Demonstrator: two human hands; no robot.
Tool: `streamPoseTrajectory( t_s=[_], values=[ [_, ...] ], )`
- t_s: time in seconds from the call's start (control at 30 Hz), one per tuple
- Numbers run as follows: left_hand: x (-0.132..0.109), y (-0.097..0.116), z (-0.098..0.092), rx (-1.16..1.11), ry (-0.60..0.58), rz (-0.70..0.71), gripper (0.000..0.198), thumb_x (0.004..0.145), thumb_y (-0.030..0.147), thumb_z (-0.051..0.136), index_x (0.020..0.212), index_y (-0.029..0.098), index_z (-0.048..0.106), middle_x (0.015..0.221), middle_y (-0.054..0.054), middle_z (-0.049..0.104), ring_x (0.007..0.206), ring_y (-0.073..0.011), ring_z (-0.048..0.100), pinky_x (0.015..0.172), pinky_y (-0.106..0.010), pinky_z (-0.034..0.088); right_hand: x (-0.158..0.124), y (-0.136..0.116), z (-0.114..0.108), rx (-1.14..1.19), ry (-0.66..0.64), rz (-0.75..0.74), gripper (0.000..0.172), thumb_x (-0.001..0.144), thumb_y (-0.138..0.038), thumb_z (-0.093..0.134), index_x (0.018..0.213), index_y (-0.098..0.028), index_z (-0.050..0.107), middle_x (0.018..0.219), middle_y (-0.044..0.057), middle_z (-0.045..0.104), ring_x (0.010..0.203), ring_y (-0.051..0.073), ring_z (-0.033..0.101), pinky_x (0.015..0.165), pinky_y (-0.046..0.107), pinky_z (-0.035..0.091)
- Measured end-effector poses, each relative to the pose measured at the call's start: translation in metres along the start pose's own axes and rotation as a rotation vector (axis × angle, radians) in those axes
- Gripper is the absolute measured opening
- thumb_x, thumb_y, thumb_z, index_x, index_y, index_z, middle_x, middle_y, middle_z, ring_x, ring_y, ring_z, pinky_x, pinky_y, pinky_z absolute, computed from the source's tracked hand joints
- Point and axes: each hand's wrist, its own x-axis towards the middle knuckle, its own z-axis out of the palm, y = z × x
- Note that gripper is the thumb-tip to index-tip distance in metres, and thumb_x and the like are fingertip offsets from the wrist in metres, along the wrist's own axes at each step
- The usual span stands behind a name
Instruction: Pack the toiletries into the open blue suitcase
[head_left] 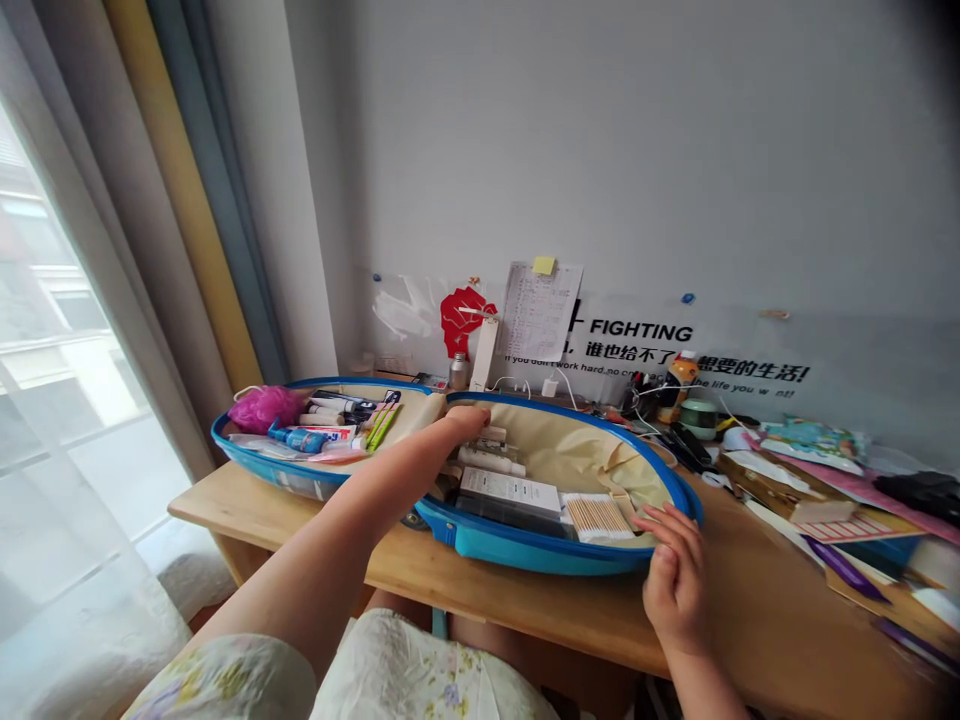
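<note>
My case (555, 557) lies open on the table (780, 610), likely for reaching both halves. My left hand (469, 424) is by the bottle (493, 461) inside; I can't tell its grip. My right hand (675, 562), loosely open, is at the rim (681, 483) near the swabs (596, 517), perhaps for steadiness.
</note>
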Motion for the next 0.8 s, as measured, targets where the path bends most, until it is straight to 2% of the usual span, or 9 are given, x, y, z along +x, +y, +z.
streamPoseTrajectory(
  t_s=[0.37, 0.53, 0.7, 0.8],
  values=[
    [-0.003, 0.004, 0.003, 0.054, 0.028, 0.077, 0.036, 0.094, 0.036, 0.059, 0.125, 0.017, 0.057, 0.127, -0.01, 0.058, 0.108, -0.0226, 0.061, 0.091, -0.044, 0.054, 0.001, 0.0, 0.0, -0.007, 0.003, -0.013, 0.034, 0.099, -0.028, 0.032, 0.101, -0.019, 0.064, 0.104, 0.012, 0.066, 0.117, 0.028, 0.056, 0.098, 0.053, 0.043],
    [-0.005, 0.008, 0.004, 0.071, -0.011, 0.151, 0.034, 0.094, 0.036, 0.059, 0.123, 0.018, 0.058, 0.128, -0.01, 0.058, 0.11, -0.0224, 0.06, 0.092, -0.044, 0.053, 0.0, 0.001, 0.001, 0.0, 0.009, 0.013, 0.035, 0.099, -0.032, 0.032, 0.099, -0.019, 0.065, 0.103, 0.012, 0.066, 0.115, 0.028, 0.058, 0.099, 0.054, 0.044],
    [-0.006, 0.009, 0.005, 0.054, -0.038, 0.152, 0.033, 0.095, 0.036, 0.059, 0.123, 0.018, 0.058, 0.127, -0.01, 0.059, 0.108, -0.0219, 0.061, 0.092, -0.044, 0.054, 0.002, 0.0, 0.002, 0.002, 0.031, 0.003, 0.036, 0.099, -0.032, 0.032, 0.097, -0.019, 0.065, 0.101, 0.012, 0.066, 0.113, 0.027, 0.058, 0.098, 0.053, 0.045],
    [-0.01, 0.012, 0.003, 0.008, -0.005, 0.146, 0.033, 0.094, 0.035, 0.06, 0.123, 0.018, 0.059, 0.127, -0.01, 0.059, 0.109, -0.0224, 0.06, 0.092, -0.044, 0.053, 0.002, 0.0, 0.002, 0.004, 0.037, 0.0, 0.035, 0.099, -0.03, 0.032, 0.097, -0.019, 0.065, 0.102, 0.012, 0.066, 0.115, 0.027, 0.057, 0.099, 0.053, 0.044]
  ],
)
